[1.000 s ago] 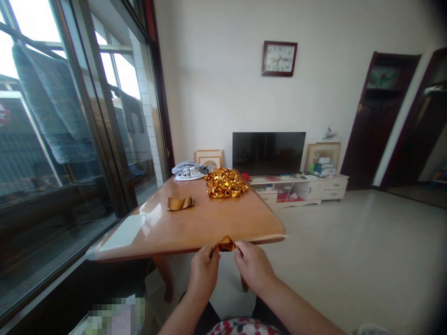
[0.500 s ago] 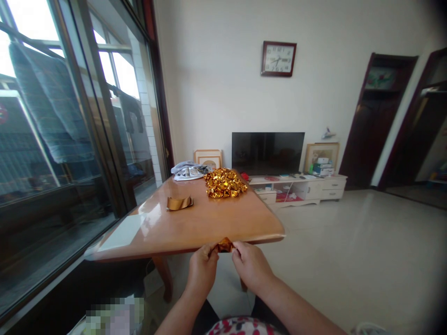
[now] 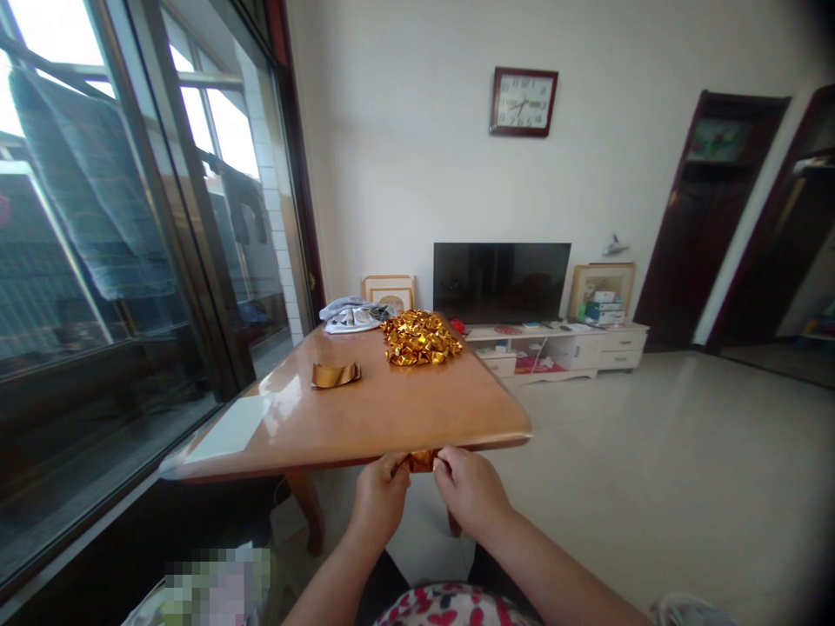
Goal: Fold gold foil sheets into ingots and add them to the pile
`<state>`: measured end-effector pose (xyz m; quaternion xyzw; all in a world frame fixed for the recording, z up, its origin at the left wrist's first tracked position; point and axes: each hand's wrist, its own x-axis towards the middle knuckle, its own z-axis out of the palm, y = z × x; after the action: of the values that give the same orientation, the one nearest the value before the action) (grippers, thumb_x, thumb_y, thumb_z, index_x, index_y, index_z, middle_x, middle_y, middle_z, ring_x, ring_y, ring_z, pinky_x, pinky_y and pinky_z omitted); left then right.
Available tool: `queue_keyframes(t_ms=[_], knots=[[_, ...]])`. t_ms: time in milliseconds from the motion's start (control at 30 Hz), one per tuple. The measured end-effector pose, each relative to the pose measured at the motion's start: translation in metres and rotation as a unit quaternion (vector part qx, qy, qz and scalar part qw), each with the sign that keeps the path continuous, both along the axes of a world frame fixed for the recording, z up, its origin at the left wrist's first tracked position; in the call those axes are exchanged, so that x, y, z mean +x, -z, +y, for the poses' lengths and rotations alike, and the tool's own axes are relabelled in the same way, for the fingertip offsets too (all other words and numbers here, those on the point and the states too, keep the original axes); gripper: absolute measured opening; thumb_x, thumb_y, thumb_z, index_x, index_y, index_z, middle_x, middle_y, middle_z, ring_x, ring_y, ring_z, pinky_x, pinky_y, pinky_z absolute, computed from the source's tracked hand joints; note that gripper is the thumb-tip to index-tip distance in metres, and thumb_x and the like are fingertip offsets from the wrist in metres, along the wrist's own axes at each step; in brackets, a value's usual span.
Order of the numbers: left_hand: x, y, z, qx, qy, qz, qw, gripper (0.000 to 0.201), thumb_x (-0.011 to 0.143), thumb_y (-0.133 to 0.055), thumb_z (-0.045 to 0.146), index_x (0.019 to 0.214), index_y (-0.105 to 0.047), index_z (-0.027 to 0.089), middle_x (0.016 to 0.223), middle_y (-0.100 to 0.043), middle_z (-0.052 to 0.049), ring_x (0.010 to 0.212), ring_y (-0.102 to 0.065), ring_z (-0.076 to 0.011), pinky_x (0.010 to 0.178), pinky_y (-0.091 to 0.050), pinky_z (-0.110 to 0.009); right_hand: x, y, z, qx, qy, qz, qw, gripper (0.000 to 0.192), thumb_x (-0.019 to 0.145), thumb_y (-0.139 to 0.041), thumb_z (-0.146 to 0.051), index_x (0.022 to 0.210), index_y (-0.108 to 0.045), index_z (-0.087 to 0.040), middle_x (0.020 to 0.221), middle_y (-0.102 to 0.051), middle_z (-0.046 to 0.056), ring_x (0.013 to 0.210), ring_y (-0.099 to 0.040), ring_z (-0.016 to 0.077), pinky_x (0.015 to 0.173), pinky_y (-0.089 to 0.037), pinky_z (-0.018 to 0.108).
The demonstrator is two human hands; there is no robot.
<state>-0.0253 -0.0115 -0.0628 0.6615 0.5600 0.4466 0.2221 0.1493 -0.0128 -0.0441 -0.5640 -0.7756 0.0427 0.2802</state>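
Right now the small gold foil piece (image 3: 421, 461) sits pinched between both hands just off the near edge of the wooden table (image 3: 365, 417), long axis left to right. Left hand (image 3: 382, 502) pinches its nine-o'clock end, right hand (image 3: 470, 491) its three-o'clock end, both equally close; the heap of folded gold pieces (image 3: 419, 337) lies at twelve o'clock.

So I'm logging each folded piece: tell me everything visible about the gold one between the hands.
The gold foil piece is small, shiny and creased, looking like metallic paper. It is held in the air just below the wooden table's near edge, pinched by the left hand and right hand. Its exact shape is hidden.
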Motion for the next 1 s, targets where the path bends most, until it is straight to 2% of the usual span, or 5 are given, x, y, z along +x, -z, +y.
queue_keyframes(t_ms=[167,300,400,700,1000], knots=[[0.002,0.004,0.003,-0.014,0.039,-0.026,0.999,0.032,0.08,-0.048,0.016,0.094,-0.076,0.019,0.083,-0.074,-0.002,0.077,-0.066,-0.0191,0.068,-0.046,-0.026,0.001,0.0,0.001,-0.001,0.015,-0.022,1.0,0.023,0.096,-0.047,-0.026,0.08,-0.064,-0.019,0.079,-0.072,0.006,0.073,-0.063,0.0176,0.062,-0.027,0.029],[0.001,0.011,0.008,-0.066,0.069,-0.098,0.991,0.041,0.082,-0.055,0.023,0.12,-0.069,0.013,0.088,-0.075,-0.006,0.077,-0.068,-0.0206,0.068,-0.049,-0.028,0.01,-0.005,0.01,-0.028,0.037,0.018,0.999,0.025,0.094,-0.05,-0.025,0.076,-0.067,-0.02,0.075,-0.072,0.005,0.07,-0.061,0.0169,0.06,-0.026,0.028],[-0.001,0.012,0.011,-0.072,0.093,-0.163,0.98,0.056,0.081,-0.063,0.028,0.134,-0.058,0.01,0.111,-0.073,-0.013,0.088,-0.069,-0.0218,0.075,-0.053,-0.031,0.017,-0.011,0.023,-0.048,0.044,0.067,0.996,0.024,0.09,-0.052,-0.024,0.072,-0.067,-0.019,0.072,-0.071,0.005,0.07,-0.06,0.0164,0.06,-0.026,0.027],[-0.008,-0.011,0.039,-0.046,0.158,-0.144,0.976,0.068,0.082,-0.07,0.032,0.145,-0.048,0.02,0.141,-0.057,-0.015,0.117,-0.061,-0.0258,0.097,-0.051,-0.04,0.025,-0.024,0.074,-0.122,0.023,0.136,0.983,0.024,0.085,-0.054,-0.024,0.064,-0.065,-0.018,0.062,-0.068,0.002,0.057,-0.056,0.0131,0.053,-0.027,0.025],[-0.007,-0.016,0.09,-0.071,0.21,-0.171,0.96,0.063,0.086,-0.067,0.038,0.144,-0.051,0.018,0.123,-0.068,-0.011,0.11,-0.063,-0.0231,0.096,-0.05,-0.036,0.02,-0.03,0.114,-0.223,-0.016,0.243,0.944,0.027,0.087,-0.05,-0.031,0.067,-0.063,-0.018,0.057,-0.068,0.003,0.047,-0.059,0.0131,0.047,-0.037,0.022]])
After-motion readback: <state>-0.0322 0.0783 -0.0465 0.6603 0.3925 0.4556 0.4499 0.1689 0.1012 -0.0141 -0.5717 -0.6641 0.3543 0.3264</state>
